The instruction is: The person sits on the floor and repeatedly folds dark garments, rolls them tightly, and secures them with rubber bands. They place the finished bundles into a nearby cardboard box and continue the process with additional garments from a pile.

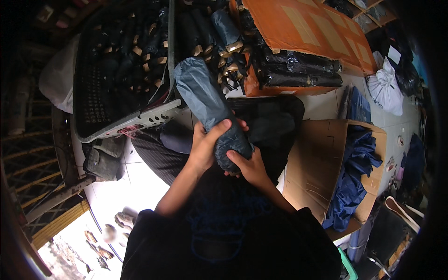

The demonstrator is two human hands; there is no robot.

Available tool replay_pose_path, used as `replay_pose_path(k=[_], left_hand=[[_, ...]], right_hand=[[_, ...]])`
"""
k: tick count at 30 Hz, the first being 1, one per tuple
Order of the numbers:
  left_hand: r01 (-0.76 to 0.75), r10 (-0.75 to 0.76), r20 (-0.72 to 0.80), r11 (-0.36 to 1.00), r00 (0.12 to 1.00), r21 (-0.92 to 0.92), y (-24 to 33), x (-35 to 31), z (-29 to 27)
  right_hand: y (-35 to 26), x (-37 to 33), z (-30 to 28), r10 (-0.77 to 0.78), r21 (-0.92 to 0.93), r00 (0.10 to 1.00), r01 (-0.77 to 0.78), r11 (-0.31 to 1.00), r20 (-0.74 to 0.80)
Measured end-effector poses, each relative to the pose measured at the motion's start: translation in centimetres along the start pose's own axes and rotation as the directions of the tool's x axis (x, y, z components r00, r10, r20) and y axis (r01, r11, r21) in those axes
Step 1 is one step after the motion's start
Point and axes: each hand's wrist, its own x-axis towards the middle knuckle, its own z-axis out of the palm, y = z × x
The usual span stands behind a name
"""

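A folded umbrella (198,91) in a grey-blue cloth sleeve lies slantwise in front of me, its far end up and to the left. My left hand (205,142) is wrapped round its lower middle, thumb across the top. Close to the near end, my right hand (249,164) grips the same umbrella, its thumb on the cloth and fingers underneath. Both hands hide parts of the sleeve. Just beyond the far end lie several similar dark umbrellas (225,28) with tan end pieces.
At the left stands a black plastic crate (123,122) full of dark umbrellas. An orange carton (298,28) holds black wrapped bundles (303,70). To the right, a cardboard box (312,172) contains dark blue cloth (352,172). A white bag (386,86) and a grey pouch (102,163) sit on the tiles.
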Motion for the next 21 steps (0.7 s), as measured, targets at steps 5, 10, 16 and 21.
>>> replay_pose_path(k=[5,10,16,21], left_hand=[[0.049,-0.050,0.011,0.995,0.999,0.089,-1.7,-1.1,0.3],[0.021,-0.025,0.067,0.998,0.997,0.051,-2.3,-1.4,0.3],[-0.073,0.067,0.072,0.994,0.995,0.078,-2.3,-1.8,1.0],[-0.026,0.028,0.073,0.999,0.997,-0.028,-1.4,-2.0,-0.3]], right_hand=[[1.7,-0.2,-0.8,-0.128,0.019,0.988,0.130,0.991,-0.082],[1.7,-0.1,-0.5,-0.236,0.006,0.966,0.238,0.971,-0.107],[0.9,0.1,0.1,-0.279,-0.062,0.953,0.273,0.960,-0.122],[0.3,1.2,0.5,-0.333,-0.151,0.943,0.328,0.933,-0.007]])
